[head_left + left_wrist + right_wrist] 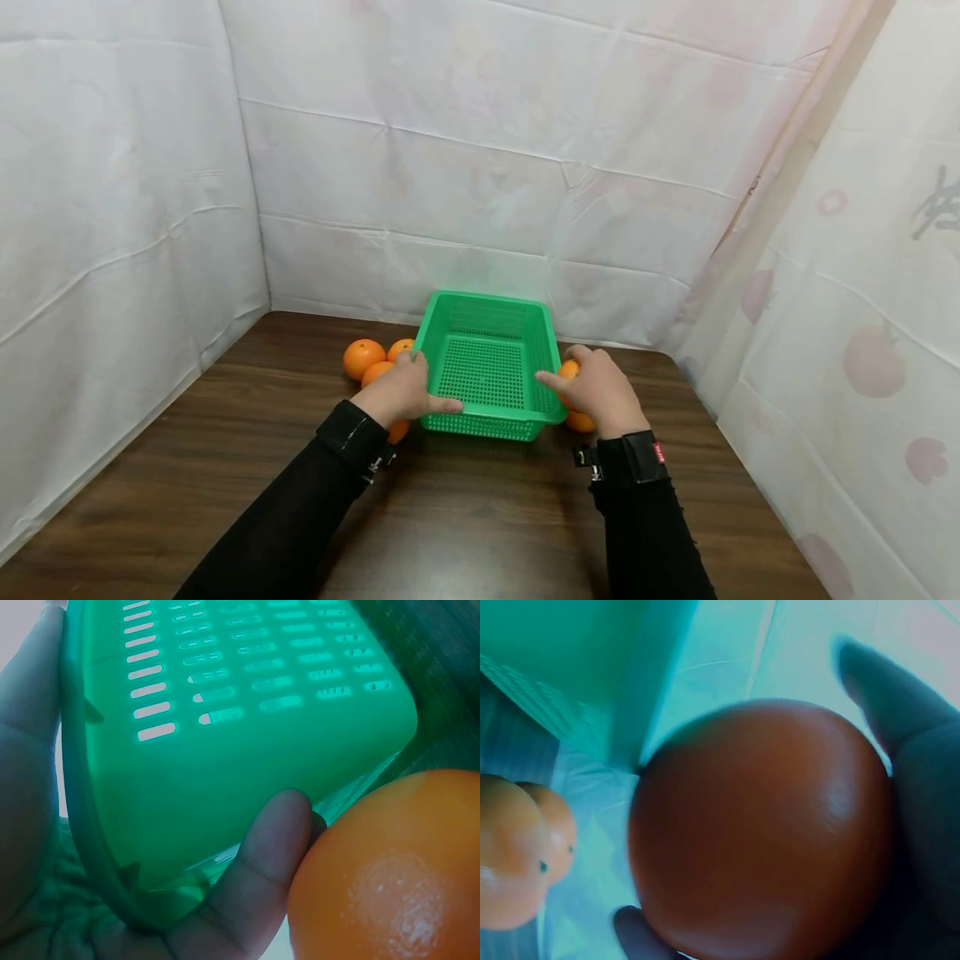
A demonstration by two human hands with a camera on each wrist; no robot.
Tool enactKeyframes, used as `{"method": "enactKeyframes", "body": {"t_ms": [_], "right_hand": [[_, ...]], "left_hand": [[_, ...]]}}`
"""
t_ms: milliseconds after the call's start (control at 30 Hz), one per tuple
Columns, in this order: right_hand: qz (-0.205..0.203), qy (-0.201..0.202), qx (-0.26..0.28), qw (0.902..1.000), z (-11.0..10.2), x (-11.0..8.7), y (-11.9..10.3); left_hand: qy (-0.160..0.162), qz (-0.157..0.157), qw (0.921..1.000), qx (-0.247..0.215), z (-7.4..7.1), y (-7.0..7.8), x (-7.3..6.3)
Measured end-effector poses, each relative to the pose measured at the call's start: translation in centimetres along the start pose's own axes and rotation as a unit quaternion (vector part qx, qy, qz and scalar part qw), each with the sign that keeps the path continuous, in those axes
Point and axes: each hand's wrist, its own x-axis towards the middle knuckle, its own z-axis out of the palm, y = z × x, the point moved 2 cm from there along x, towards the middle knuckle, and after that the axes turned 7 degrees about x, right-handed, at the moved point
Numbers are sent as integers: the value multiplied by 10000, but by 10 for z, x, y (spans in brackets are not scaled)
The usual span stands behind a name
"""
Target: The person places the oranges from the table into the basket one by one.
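A green plastic basket (pixel 498 412) with slotted walls sits near the back of the table. My left hand (pixel 401 390) grips its left rim, thumb along the front corner; in the left wrist view a finger curls against the basket wall (pixel 195 787), with an orange (pixel 397 877) right beside it. Just outside the basket's right rim, my right hand (pixel 600 392) holds an orange (pixel 757 832) between thumb and fingers. That orange is partly hidden by the hand in the head view. Inside the basket only its bare slotted floor shows.
Several oranges (pixel 363 358) lie left of the basket, some partly behind my left hand. Another orange (pixel 580 422) shows below my right hand. White sheeting (pixel 480 183) rises behind the brown wooden table (pixel 480 517) and along both sides.
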Motion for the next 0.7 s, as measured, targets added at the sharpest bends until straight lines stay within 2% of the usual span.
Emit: {"method": "enactKeyframes", "body": {"t_ms": [300, 567, 700], "right_hand": [[218, -167, -78, 9996, -10, -6, -1], [-55, 491, 210, 9986, -22, -8, -1], [-213, 612, 336, 9973, -20, -8, -3]], "left_hand": [[2, -51, 9999, 125, 2, 0, -1], [-32, 11, 10000, 7, 1, 0, -1], [-50, -3, 9999, -97, 0, 1, -1]]}}
